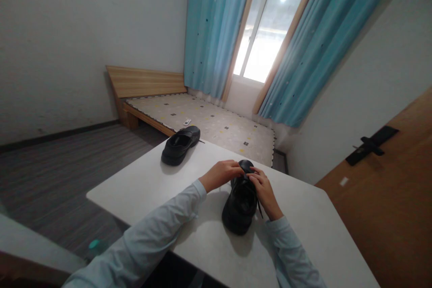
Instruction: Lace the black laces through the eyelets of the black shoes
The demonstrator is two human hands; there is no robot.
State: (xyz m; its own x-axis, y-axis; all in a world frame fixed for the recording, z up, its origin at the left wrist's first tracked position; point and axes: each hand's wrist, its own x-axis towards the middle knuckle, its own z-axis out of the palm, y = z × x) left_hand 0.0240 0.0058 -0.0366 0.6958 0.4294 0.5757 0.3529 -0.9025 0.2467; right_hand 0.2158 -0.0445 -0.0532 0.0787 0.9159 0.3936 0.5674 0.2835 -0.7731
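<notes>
Fingers of both hands are meeting over the front of the near shoe, pinched narrow on what looks like its lace. The left hand is coming in from the left and the right hand is resting along the shoe's right side. Whether each hand is actually gripping a lace end or only touching the tongue is too small to tell.

From the head view, the near shoe is sitting upright on the white worktop, heel toward the person, toe pointing away. It looks like black leather with a thick sole, so it is probably fairly stiff at the sole and heel, softer at the upper, moderately light and not fragile. The smooth surface may be a little slippery, so the heel collar or the sides above the sole seem the surest places to grip. The lace is thin and limp and will need a fingertip pinch.

As for holders, the shoe's opening is facing up and nothing shows inside it. A second shoe is lying well apart, near the far left edge of the worktop, its opening likewise dark and seemingly vacant. Beyond it a bed is standing under blue curtains.
</notes>
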